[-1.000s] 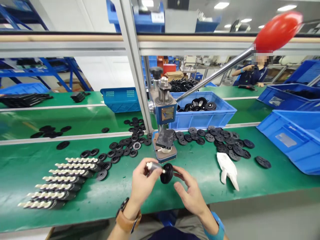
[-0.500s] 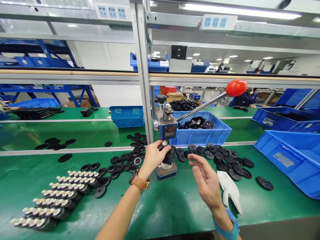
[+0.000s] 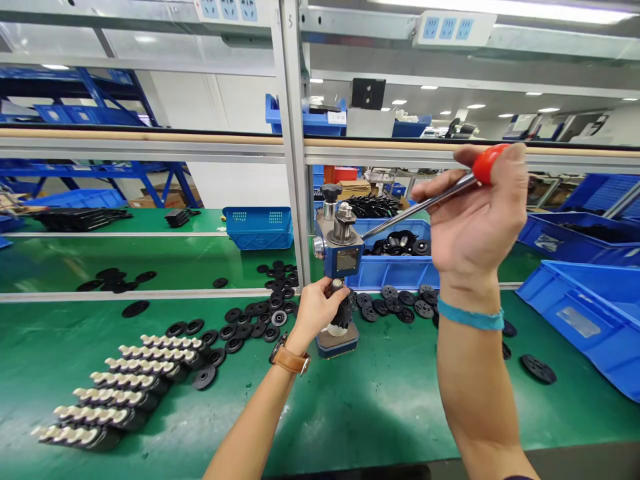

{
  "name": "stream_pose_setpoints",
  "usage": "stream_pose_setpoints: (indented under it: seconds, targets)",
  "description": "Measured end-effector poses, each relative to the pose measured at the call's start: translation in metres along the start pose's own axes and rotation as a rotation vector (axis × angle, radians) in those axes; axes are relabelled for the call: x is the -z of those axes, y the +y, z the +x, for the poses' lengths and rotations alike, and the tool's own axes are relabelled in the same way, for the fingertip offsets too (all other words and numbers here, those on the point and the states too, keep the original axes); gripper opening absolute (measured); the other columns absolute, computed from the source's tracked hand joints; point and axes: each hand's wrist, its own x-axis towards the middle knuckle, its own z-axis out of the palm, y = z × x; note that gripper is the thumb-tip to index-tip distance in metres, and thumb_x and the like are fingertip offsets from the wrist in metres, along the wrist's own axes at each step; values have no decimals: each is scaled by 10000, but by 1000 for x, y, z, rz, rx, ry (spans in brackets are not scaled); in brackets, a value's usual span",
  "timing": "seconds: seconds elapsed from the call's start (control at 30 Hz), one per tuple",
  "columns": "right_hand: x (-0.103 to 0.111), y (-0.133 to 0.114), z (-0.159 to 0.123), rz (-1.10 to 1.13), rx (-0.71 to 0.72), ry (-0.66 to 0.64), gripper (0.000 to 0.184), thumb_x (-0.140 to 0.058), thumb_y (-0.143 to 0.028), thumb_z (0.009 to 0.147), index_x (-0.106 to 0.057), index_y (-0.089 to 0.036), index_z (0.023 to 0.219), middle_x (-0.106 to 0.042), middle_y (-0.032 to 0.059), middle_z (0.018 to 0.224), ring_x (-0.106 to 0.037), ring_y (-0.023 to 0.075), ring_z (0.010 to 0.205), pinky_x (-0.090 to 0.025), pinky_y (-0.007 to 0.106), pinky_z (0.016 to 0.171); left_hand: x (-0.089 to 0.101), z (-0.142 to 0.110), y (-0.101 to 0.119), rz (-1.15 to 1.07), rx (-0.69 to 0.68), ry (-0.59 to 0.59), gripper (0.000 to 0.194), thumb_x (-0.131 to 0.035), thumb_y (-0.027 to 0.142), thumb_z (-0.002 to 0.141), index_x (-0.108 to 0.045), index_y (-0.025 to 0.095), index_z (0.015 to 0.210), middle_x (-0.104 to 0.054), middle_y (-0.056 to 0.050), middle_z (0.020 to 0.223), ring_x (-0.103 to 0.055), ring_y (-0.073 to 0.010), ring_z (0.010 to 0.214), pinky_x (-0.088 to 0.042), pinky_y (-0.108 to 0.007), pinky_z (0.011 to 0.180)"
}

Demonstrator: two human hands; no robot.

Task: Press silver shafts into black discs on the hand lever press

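While my left hand (image 3: pixel 316 308) pinches a small cylinder (image 3: pixel 338 284) beneath the press (image 3: pixel 345 259), my right hand (image 3: pixel 473 223) has its fingers curled around the lever's (image 3: pixel 400 217) red knob (image 3: pixel 487 165). Black discs (image 3: pixel 279 318) lie on the tabletop (image 3: pixel 240 427).

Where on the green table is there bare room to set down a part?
Bare: the green table before the press, between left forearm and right forearm; also between left forearm and white-topped rows. Crowded: both sides of the press, with black discs.
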Motion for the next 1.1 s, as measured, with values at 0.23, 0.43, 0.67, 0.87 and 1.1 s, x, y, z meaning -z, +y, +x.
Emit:
stream_pose_setpoints:
  seconds: [0.23, 0.43, 0.67, 0.87, 1.1]
  targets:
    - [4, -4, -25, 18, 88, 52, 380, -469, -473, 946, -584, -236, 674, -397, -54, 489, -463, 134, 426, -476, 317, 481, 1, -1, 2, -1, 24, -4, 190, -758, 370, 798, -747, 180, 799, -745, -24, 718, -685, -198, 713, -507, -265, 659]
    - [19, -22, -37, -112, -28, -58, 463, -454, -588, 981, -596, -244, 706, -360, -61, 504, -491, 144, 428, -532, 378, 577, 1, -3, 7, -24, 50, -46, 202, -721, 372, 818, -744, 172, 807, -771, -38, 784, -704, -205, 765, -524, -275, 701]
    - [38, -24, -71, -67, -21, -18, 360, -521, -465, 924, -610, -246, 652, -330, -52, 442, -433, 163, 403, -497, 413, 612, 1, -4, 8, -52, 79, -66, 191, -710, 339, 818, -760, 164, 875, -801, -68, 898, -731, -217, 824, -541, -295, 762]
    - [54, -21, -99, -18, -30, -39, 333, -537, -453, 904, -589, -249, 646, -324, -50, 439, -430, 175, 448, -490, 465, 765, 0, -6, 5, -42, 70, -58, 183, -712, 317, 823, -771, 163, 903, -812, -80, 942, -741, -223, 848, -555, -303, 786]
    - [67, -17, -120, -12, -49, -55, 284, -556, -435, 898, -632, -266, 682, -343, -45, 418, -447, 194, 477, -483, 485, 788, 0, -7, 6, -70, 88, -59, 183, -712, 311, 819, -770, 176, 928, -823, -80, 976, -759, -237, 910, -563, -310, 819]
